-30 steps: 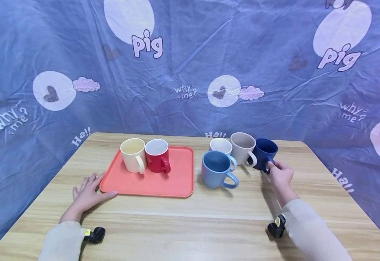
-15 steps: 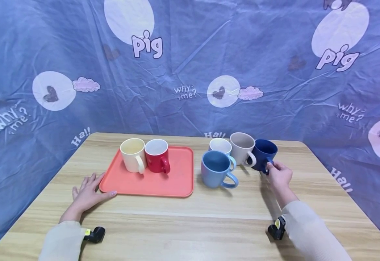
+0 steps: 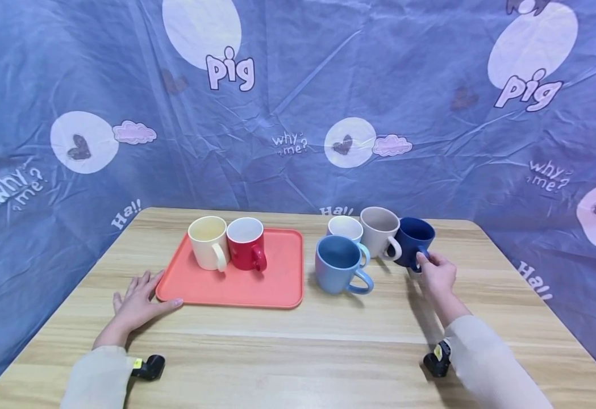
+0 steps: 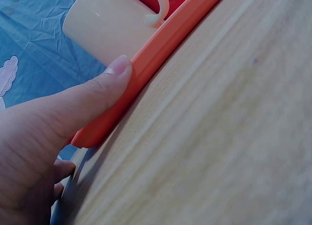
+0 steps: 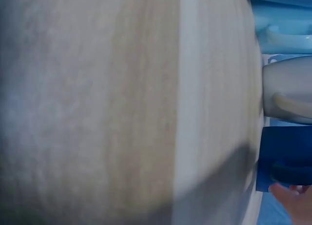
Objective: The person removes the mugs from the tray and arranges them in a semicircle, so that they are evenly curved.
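Observation:
On the left of the table my left hand [image 3: 136,307] is at the front left corner of a coral-red tray [image 3: 236,292]. Its thumb [image 4: 105,83] lies straight along the tray's front rim, and the other fingers spread by the left side. A cream mug [image 3: 204,255] and a red mug [image 3: 242,254] stand upright on the tray, side by side. Over on the right, my right hand [image 3: 438,275] pinches the handle of a dark blue mug [image 3: 407,249], which is upright at the end of a group of mugs. The right wrist view shows only fingertips at this handle.
Left of the dark blue mug stands a grey mug [image 3: 374,241], close against it. A blue mug [image 3: 333,278] stands in front of a light blue mug with a white inside [image 3: 346,227], partly hiding it. A printed blue cloth [image 3: 287,187] hangs behind the wooden table [image 3: 277,363].
My right hand has edged very slightly left, still at the dark blue mug's handle. The left hand, the tray and the other mugs look the same.

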Tool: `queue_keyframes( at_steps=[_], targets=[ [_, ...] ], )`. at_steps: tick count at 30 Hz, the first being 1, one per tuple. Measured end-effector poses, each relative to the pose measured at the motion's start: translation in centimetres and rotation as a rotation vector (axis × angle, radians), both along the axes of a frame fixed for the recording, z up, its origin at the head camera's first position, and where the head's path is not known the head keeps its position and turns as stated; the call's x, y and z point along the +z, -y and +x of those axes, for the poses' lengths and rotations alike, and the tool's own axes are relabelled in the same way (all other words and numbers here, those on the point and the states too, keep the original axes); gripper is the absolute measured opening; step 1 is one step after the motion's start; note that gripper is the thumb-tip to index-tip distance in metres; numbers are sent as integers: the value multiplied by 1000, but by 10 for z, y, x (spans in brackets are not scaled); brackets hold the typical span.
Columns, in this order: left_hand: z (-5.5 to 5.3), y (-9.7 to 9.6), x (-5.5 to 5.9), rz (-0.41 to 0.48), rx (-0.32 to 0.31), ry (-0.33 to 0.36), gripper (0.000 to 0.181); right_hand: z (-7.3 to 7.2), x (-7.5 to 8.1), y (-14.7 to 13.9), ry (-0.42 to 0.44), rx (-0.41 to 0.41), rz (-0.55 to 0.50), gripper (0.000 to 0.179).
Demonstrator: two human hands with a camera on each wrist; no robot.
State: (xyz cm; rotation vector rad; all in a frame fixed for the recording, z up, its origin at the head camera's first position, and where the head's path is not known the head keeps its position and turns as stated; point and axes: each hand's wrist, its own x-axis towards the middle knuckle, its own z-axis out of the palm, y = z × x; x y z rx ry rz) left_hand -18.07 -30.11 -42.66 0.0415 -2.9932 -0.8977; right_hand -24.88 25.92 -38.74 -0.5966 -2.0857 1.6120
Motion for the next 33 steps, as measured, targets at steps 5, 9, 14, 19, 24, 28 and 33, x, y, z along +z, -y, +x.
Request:
queue_keyframes(
  at_steps=[5, 9, 14, 19, 24, 28, 33],
  targets=[
    [0, -1, 1, -2, 5, -1, 96, 1, 14, 0, -5, -31, 51, 42],
    [0, -1, 1, -3, 2, -3, 95, 4, 34, 4, -2, -27, 25, 51],
    [0, 0, 1, -1, -2, -1, 95, 6, 58, 14, -16, 20, -7, 55],
    [1, -1, 1, 2, 2, 1, 95, 5, 81, 36, -115, 89, 26, 52],
    [1, -1, 1, 1, 3, 6, 96, 5, 102, 63, -186, 181, 64, 50],
    [1, -1, 1, 1, 3, 4, 96, 4, 113, 85, -216, 264, 55, 50],
    [1, 0, 1, -1, 2, 2, 95, 1, 117, 109, -250, 336, 51, 49]
  ],
)
